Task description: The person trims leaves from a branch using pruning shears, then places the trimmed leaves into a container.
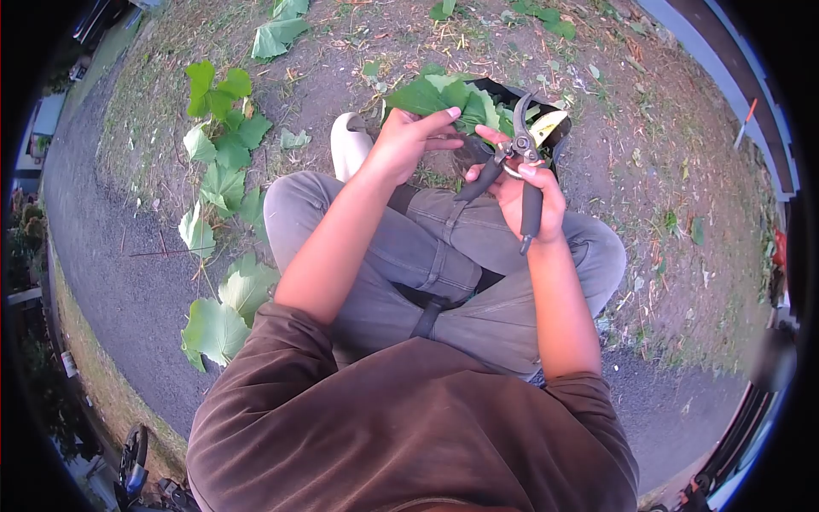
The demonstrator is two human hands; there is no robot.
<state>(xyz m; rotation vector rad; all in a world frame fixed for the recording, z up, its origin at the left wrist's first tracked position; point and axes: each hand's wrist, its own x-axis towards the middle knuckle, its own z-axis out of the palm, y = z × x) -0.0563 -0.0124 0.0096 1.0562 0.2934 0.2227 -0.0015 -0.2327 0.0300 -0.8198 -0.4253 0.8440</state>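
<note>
My left hand (405, 143) has its thumb and fingers drawn together at the near edge of a broad green leaf (418, 96); the exact grip point is hard to see. In my right hand (533, 194) is a pair of pruning shears (522, 147) with dark handles, its jaws spread and pointing away from me. Just beyond both hands stands a black bag or container (559, 136) with green leaves (478, 104) at its mouth.
A leafy vine (223, 188) trails along the ground on my left. More cut leaves (280, 36) lie farther off. My crossed legs (358, 226) rest on patchy grass and soil (665, 162), with asphalt (111, 230) to the left.
</note>
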